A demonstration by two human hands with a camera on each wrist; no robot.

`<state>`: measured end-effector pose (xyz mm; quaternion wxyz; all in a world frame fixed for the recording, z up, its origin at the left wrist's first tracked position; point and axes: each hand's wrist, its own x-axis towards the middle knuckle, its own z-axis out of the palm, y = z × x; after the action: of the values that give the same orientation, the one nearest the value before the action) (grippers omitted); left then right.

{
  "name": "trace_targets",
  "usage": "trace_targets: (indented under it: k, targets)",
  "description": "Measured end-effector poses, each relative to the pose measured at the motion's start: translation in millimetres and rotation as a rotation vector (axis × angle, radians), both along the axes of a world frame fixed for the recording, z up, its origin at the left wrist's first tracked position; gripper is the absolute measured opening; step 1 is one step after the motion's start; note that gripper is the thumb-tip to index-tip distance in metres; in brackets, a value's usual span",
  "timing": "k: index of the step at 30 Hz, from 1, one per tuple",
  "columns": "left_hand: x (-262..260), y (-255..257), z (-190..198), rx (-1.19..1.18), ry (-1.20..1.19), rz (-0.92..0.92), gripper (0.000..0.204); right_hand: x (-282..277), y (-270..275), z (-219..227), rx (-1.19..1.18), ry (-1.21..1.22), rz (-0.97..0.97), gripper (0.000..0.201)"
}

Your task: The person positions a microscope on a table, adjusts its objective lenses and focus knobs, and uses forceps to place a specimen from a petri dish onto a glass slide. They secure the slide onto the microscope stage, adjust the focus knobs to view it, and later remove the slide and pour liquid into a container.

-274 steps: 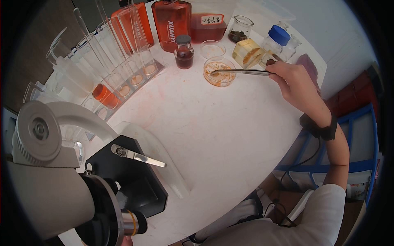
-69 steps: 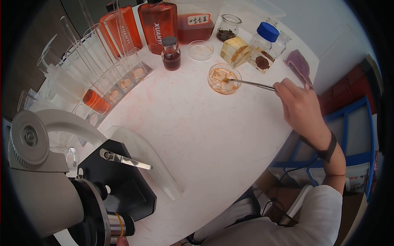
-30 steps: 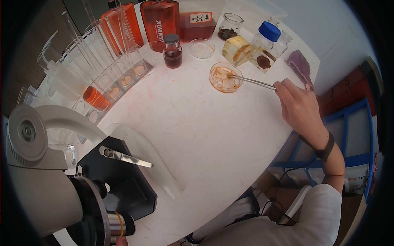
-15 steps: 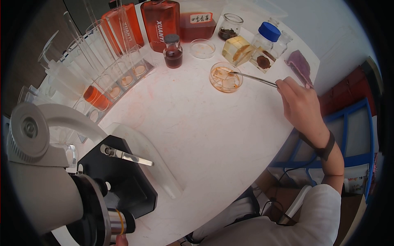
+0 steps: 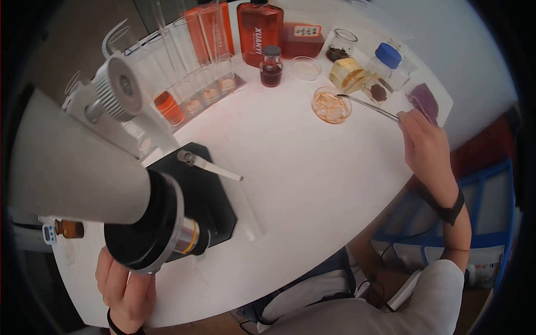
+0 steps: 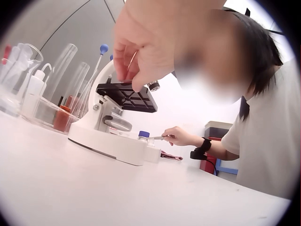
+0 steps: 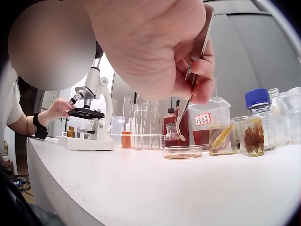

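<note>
While the right hand [image 5: 427, 145] pinched the metal tweezers [image 5: 375, 109] at the right of the head view, their tips hung over the petri dish [image 5: 313, 109] at upper centre right. That dish stood on the white table [image 5: 312, 184] and had thin orange-brown pieces in it. Seen from the right wrist, the tips were above the dish, apart from it, with a small pale bit at their end.

At lower left of the head view, the left hand [image 5: 128, 285] was beside the microscope [image 5: 78, 162], partly hidden by its round black part. The left wrist view put its bent fingers and thumb close together at the edge of the black stage [image 6: 134, 101]; whether they gripped anything could not be told.

Beyond the petri dish, toward the top of the head view, were a small stoppered bottle [image 5: 271, 76] of dark red liquid, a second shallow dish [image 5: 306, 69] and a jar [image 5: 341, 44] with dark contents. Just right of the petri dish sat a yellowish clear block [image 5: 347, 75] and another block [image 5: 377, 90] with a brown piece inside, near a blue-capped bottle [image 5: 381, 67]. Glass tubes [image 5: 195, 61] stood at upper left, with an orange-filled vessel [image 5: 168, 108] among them.
</note>
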<state>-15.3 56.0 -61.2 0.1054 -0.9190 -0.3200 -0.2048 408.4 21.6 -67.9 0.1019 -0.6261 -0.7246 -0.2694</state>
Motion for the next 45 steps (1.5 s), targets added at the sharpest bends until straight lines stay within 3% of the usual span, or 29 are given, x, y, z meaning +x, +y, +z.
trace_targets:
  k: [11, 18, 29, 45]
  targets:
    - [12, 10, -7, 0.197, -0.106, -0.208, 0.027, -10, -2, -2, 0.12, -0.003, 0.042, 0.015]
    - [14, 8, -5, 0.222, -0.139, -0.188, 0.023, -36, -18, 18, 0.216, -0.064, 0.186, 0.02]
    - [15, 3, -10, 0.02, -0.2, -0.191, 0.038, -102, -32, 28, 0.267, -0.239, 0.402, 0.027]
    - [12, -3, -15, -0.212, -0.258, -0.224, 0.053, -151, -39, 40, 0.165, -0.487, 0.424, 0.03]
